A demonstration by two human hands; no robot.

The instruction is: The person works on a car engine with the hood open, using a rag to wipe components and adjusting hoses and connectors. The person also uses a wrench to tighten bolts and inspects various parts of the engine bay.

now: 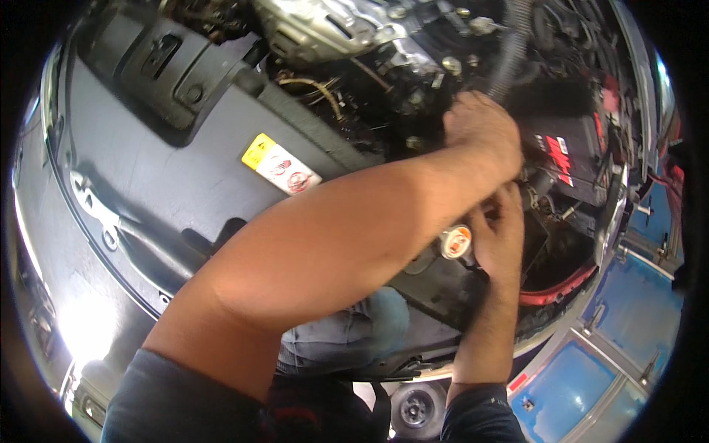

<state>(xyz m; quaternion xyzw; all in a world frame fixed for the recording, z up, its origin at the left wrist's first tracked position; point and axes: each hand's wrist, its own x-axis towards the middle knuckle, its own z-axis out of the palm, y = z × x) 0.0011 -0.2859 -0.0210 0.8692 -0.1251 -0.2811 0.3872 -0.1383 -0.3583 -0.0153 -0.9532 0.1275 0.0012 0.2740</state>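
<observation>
My left hand [481, 127] reaches across the engine bay with its fingers curled downward, at the lower end of a grey corrugated hose [515, 44]. Its fingertips, and whatever they grip, are hidden. Below the left wrist is my right hand [499, 235], its thumb and fingers bent together around a dark spot I cannot make out. Just left of the right hand sits a round radiator cap [456, 242] with an orange and white label. A hose end with a metal clamp [535, 198] shows to the right of both hands.
A black battery [569, 151] with red markings stands right of my hands. The black plastic cover [214, 140] bears a yellow and white warning label [281, 164]. A silver engine part [317, 29] lies beyond. A red curved piece [561, 288] and blue panels [569, 376] are at the right.
</observation>
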